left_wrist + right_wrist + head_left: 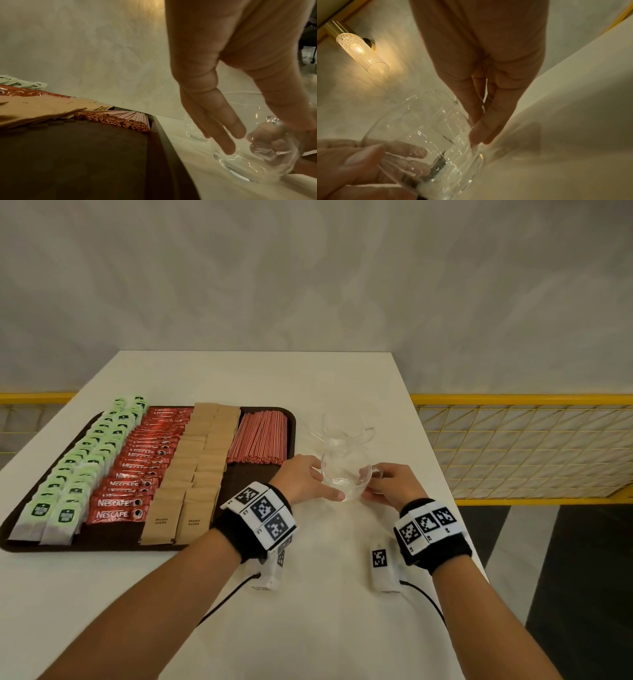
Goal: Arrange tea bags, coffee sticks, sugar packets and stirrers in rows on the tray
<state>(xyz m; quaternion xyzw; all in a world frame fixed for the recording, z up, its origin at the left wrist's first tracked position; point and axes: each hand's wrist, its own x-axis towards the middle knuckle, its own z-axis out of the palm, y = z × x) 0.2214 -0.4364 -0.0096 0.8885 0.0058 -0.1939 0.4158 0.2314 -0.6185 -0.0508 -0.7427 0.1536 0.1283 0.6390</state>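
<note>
A dark brown tray point(248, 479) lies on the left of the white table. It holds rows of green tea bags point(68, 474), red coffee sticks point(137, 470), brown sugar packets point(191, 474) and a bundle of red stirrers point(260, 440). Both hands are to the right of the tray, on a clear glass cup point(344, 477) that sits low on the table. My left hand point(308, 481) wraps the cup's left side, thumb in front and fingers point(223, 121) behind. My right hand point(394, 484) pinches the cup's handle with fingertips point(481, 135) pressed together.
A second clear glass cup point(346, 433) stands just behind the held one. The table's point(308, 611) right edge runs close to my right wrist, with a yellow mesh railing point(513, 446) beyond it. A lit wall lamp point(359, 51) shows in the right wrist view.
</note>
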